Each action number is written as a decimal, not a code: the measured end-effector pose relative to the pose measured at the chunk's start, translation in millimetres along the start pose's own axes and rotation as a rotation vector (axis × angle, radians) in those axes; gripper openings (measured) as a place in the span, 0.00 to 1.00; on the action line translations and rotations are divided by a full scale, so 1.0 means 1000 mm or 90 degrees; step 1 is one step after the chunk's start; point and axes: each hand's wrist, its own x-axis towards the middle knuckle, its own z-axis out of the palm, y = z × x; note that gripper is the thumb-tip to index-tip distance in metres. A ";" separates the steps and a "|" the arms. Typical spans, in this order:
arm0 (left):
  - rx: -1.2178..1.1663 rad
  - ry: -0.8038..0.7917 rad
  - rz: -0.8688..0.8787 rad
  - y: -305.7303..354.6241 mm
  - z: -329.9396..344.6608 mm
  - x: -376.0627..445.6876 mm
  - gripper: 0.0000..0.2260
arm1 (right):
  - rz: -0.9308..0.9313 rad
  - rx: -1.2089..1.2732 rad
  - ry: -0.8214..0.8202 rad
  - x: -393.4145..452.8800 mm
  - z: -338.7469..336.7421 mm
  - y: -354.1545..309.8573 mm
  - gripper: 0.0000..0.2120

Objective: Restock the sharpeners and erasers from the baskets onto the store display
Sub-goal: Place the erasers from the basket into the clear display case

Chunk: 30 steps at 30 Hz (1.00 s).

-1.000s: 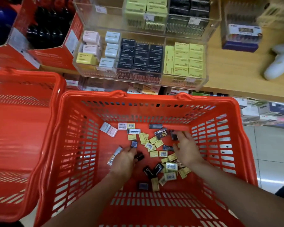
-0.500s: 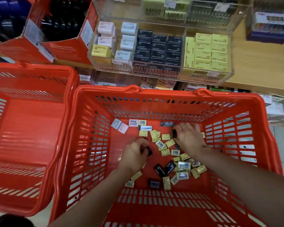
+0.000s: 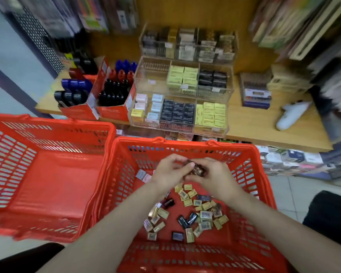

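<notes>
A red basket (image 3: pixel 250 174) in front of me holds several small yellow and black erasers (image 3: pixel 193 213) scattered on its floor. Above them my left hand (image 3: pixel 171 172) and my right hand (image 3: pixel 215 176) meet, and together they hold a small bunch of black erasers (image 3: pixel 197 169) between their fingers. Beyond the basket, on a wooden shelf, stands the clear acrylic display (image 3: pixel 181 111) with rows of white, black and yellow eraser boxes.
A second red basket (image 3: pixel 47 174) stands at the left, nothing visible in it. Red cartons of black, blue and red sharpeners (image 3: pixel 110 93) sit left of the display. A white object (image 3: pixel 291 117) lies on the wooden shelf (image 3: pixel 264 131) at the right.
Both hands have lifted off the basket floor and come together with black erasers between them. The view has tilted up, showing more of the shelf.
</notes>
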 end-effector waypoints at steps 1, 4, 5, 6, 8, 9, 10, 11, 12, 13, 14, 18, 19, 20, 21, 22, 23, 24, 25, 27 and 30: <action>-0.029 -0.014 0.006 0.014 -0.004 -0.011 0.06 | 0.017 0.067 -0.037 -0.005 -0.016 -0.016 0.18; -0.104 -0.048 0.017 0.058 -0.016 -0.053 0.09 | 0.115 0.354 -0.149 -0.023 -0.059 -0.057 0.14; -0.110 -0.063 0.022 0.071 -0.019 -0.066 0.11 | 0.149 0.416 -0.166 -0.029 -0.071 -0.067 0.13; -0.106 -0.082 0.030 0.082 -0.021 -0.078 0.11 | 0.177 0.458 -0.175 -0.034 -0.081 -0.078 0.11; -0.091 -0.104 0.055 0.098 -0.024 -0.097 0.11 | 0.212 0.509 -0.159 -0.045 -0.099 -0.095 0.09; -0.084 -0.103 0.068 0.101 -0.025 -0.103 0.10 | 0.220 0.528 -0.133 -0.048 -0.106 -0.100 0.09; -0.077 -0.100 0.079 0.103 -0.026 -0.108 0.10 | 0.223 0.539 -0.106 -0.051 -0.112 -0.103 0.08; -0.067 -0.094 0.086 0.104 -0.026 -0.113 0.10 | 0.223 0.542 -0.079 -0.053 -0.115 -0.105 0.08; -0.056 -0.089 0.091 0.104 -0.026 -0.115 0.10 | 0.219 0.539 -0.048 -0.054 -0.117 -0.105 0.09; -0.046 -0.083 0.096 0.103 -0.026 -0.116 0.09 | 0.214 0.536 -0.016 -0.055 -0.119 -0.104 0.09; -0.042 -0.077 0.097 0.102 -0.024 -0.116 0.08 | 0.211 0.532 0.010 -0.055 -0.119 -0.102 0.09; -0.047 -0.061 0.107 0.103 -0.017 -0.115 0.06 | 0.185 0.466 0.031 -0.060 -0.114 -0.103 0.08; -0.050 -0.058 0.111 0.104 -0.016 -0.114 0.06 | 0.165 0.432 0.031 -0.061 -0.112 -0.103 0.08; -0.058 -0.054 0.117 0.105 -0.015 -0.114 0.06 | 0.146 0.402 0.035 -0.061 -0.109 -0.103 0.08; -0.068 -0.051 0.123 0.107 -0.014 -0.114 0.07 | 0.131 0.387 0.040 -0.061 -0.108 -0.103 0.08; -0.080 -0.047 0.127 0.108 -0.013 -0.113 0.07 | 0.122 0.386 0.043 -0.060 -0.106 -0.104 0.08; -0.092 -0.045 0.131 0.109 -0.012 -0.114 0.07 | 0.115 0.389 0.046 -0.059 -0.106 -0.107 0.08; -0.103 -0.042 0.133 0.110 -0.012 -0.113 0.08 | 0.104 0.385 0.053 -0.058 -0.106 -0.109 0.08; -0.112 -0.036 0.135 0.110 -0.011 -0.112 0.10 | 0.090 0.375 0.062 -0.057 -0.106 -0.110 0.08; -0.113 -0.027 0.135 0.110 -0.011 -0.109 0.13 | 0.067 0.351 0.068 -0.055 -0.106 -0.112 0.08; -0.116 -0.027 0.125 0.112 -0.010 -0.102 0.14 | 0.051 0.282 0.080 -0.047 -0.105 -0.108 0.07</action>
